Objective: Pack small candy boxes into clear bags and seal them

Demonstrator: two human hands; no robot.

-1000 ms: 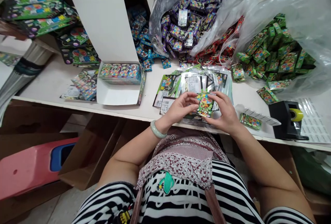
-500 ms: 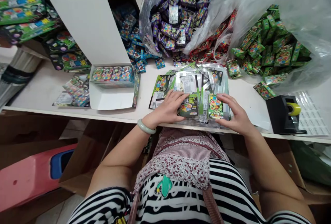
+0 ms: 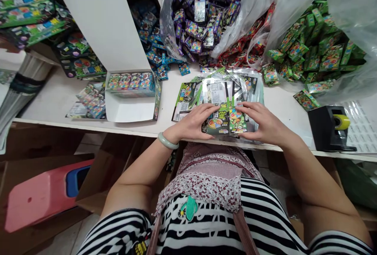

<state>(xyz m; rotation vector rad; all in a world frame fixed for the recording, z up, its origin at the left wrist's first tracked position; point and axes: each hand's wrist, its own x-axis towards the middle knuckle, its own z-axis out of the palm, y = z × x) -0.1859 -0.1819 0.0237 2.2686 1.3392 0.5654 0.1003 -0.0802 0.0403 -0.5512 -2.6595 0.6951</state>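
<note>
White tabletop [image 3: 59, 98] carries purple packets [image 3: 203, 15] at twelve o'clock, green packets [image 3: 321, 47] at two, a tape dispenser [image 3: 326, 127] at three; at six, left hand [image 3: 193, 123] pinches a dark card pack [image 3: 216, 122] touching the small green packet [image 3: 237, 120] gripped by right hand [image 3: 265, 124].

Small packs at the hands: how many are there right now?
2: a darker pack at the left hand, a brighter green pack at the right hand, side by side. Others may be hidden beneath.
</note>
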